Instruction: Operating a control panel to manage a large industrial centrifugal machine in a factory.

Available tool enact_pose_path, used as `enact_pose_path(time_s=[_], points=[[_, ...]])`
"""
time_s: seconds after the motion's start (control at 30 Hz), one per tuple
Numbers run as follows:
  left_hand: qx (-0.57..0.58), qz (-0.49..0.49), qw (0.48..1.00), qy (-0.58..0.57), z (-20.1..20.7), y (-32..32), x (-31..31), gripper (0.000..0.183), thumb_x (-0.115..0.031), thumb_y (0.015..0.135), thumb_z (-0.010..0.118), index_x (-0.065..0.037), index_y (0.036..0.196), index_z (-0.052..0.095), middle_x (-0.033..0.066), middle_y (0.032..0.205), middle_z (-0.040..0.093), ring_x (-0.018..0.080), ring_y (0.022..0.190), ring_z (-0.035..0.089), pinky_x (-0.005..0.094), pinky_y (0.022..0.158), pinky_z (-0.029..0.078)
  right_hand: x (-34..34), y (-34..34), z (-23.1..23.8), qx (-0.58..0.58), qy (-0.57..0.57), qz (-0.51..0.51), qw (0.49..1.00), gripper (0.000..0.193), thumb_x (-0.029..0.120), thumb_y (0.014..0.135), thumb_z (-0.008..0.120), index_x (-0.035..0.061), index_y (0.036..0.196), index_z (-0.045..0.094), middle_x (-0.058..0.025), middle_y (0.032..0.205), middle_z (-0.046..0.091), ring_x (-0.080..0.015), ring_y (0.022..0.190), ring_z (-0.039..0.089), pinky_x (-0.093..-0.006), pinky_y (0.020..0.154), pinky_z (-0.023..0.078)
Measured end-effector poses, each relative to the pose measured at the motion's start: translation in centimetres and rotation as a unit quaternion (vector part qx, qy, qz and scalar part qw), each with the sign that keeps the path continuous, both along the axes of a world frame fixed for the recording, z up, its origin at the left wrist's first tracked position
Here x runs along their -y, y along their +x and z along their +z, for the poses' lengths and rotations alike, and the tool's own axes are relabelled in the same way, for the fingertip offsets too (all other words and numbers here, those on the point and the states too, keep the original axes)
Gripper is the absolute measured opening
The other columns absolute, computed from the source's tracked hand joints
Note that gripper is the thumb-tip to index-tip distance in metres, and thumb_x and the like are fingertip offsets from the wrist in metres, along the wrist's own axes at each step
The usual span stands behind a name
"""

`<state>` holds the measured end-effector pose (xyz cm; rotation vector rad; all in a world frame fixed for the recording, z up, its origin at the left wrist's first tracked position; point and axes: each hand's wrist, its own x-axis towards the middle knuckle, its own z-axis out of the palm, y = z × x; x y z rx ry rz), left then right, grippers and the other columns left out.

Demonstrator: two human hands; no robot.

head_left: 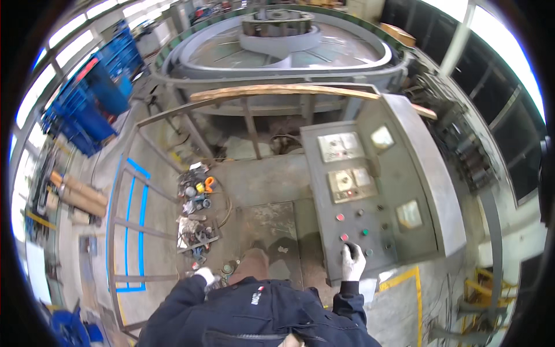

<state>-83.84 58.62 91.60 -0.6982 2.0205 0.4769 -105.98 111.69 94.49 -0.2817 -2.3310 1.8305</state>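
Note:
At the lower left corner of the sloped grey control panel (376, 228), my right hand (353, 264) wears a white glove with dark fingertips. Its fingers are bent together against the panel, just below a red button (344, 237); the spot under them is hidden. A green button (365, 232) and another red button (340, 217) sit farther up. My left hand (204, 275), also gloved in white, is low at my left side near the loose parts on the floor. Its fingers are too small and partly hidden to read.
A metal railing (118, 231) with a wooden strip (277, 90) on top bounds the platform. Tools and parts (199, 188) lie along its left side. Beyond stands a large round machine (283, 72). Blue bins (87, 101) stand far left; a yellow floor line (417, 301) runs right.

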Motion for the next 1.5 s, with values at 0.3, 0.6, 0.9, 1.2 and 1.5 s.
enact_pose_path(time_s=[0.3, 0.6, 0.9, 1.2, 1.5], points=[[-0.103, -0.164, 0.981, 0.015, -8.8, -23.5, 12.1, 0.064, -0.058, 0.095, 0.069, 0.001, 0.115, 0.080, 0.0286, 0.116, 0.077, 0.0450, 0.114, 0.072, 0.0513, 0.101, 0.056, 7.9, -11.9, 1.2, 0.081, 0.036, -0.070, 0.994, 0.015, 0.008, 0.102, 0.073, -0.0045, 0.110, 0.076, -0.0071, 0.093, 0.075, -0.0119, 0.082, 0.067, -0.0287, 0.076, 0.057], [-0.124, -0.280, 0.943, 0.131, -6.6, -50.9, 16.1, 0.052, -0.047, 0.099, 0.068, 0.001, 0.117, 0.078, 0.0297, 0.110, 0.077, 0.0462, 0.110, 0.073, 0.0514, 0.096, 0.056, 9.9, -15.9, 3.2, 0.095, 0.161, -0.236, 0.954, 0.021, 0.016, 0.097, 0.076, -0.0003, 0.110, 0.075, -0.0169, 0.096, 0.077, -0.0221, 0.086, 0.074, -0.0346, 0.082, 0.057], [-0.216, -0.420, 0.856, 0.210, -1.9, -69.4, 1.8, 0.043, -0.039, 0.100, 0.070, 0.001, 0.113, 0.077, 0.0265, 0.107, 0.078, 0.0427, 0.104, 0.075, 0.0472, 0.092, 0.057, 8.3, -8.1, -0.6, 0.203, 0.263, -0.440, 0.834, 0.030, 0.022, 0.094, 0.079, 0.0045, 0.118, 0.074, -0.0175, 0.111, 0.076, -0.0334, 0.103, 0.075, -0.0424, 0.092, 0.059], [-0.288, -0.451, 0.801, 0.268, 5.2, -74.3, -10.8, 0.035, -0.025, 0.100, 0.074, 0.001, 0.122, 0.075, 0.0201, 0.112, 0.080, 0.0294, 0.104, 0.078, 0.0378, 0.096, 0.058, 8.1, -8.1, -2.6, 0.266, 0.353, -0.454, 0.774, 0.038, 0.023, 0.090, 0.084, 0.0074, 0.123, 0.073, -0.0150, 0.107, 0.071, -0.0339, 0.097, 0.071, -0.0455, 0.087, 0.057], [-0.328, -0.473, 0.758, 0.307, 3.6, -79.5, -16.0, 0.044, -0.029, 0.098, 0.074, 0.000, 0.131, 0.070, 0.0211, 0.117, 0.077, 0.0323, 0.105, 0.076, 0.0397, 0.095, 0.059, 8.2, -7.0, -3.1, 0.360, 0.421, -0.473, 0.685, 0.026, 0.022, 0.089, 0.083, 0.0120, 0.113, 0.076, -0.0128, 0.106, 0.070, -0.0366, 0.103, 0.066, -0.0487, 0.089, 0.055]])
